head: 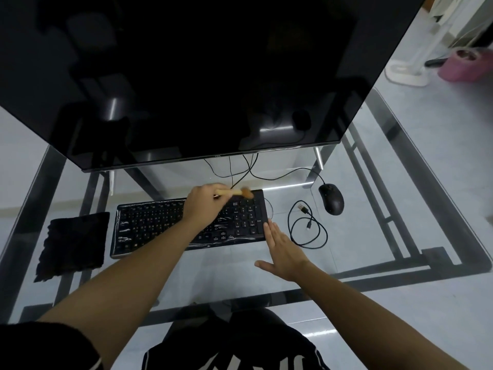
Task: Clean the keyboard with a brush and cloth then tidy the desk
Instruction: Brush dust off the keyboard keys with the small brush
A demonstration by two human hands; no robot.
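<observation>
A black keyboard [149, 225] under a clear plastic cover lies on the glass desk [360, 198]. My left hand [205, 202] grips a small wooden brush [241, 193] by its handle; its blurred bristles sit over the keyboard's far right corner. My right hand [282, 249] lies flat with straight fingers, fingertips touching the keyboard's right edge. A black cloth [73, 245] rests on the desk left of the keyboard.
A large dark monitor [186, 76] stands behind the keyboard. A black mouse [331, 198] and a coiled black cable [306, 225] lie to the right. Thin wires run from under the monitor. A pink tub [465, 64] sits on the floor.
</observation>
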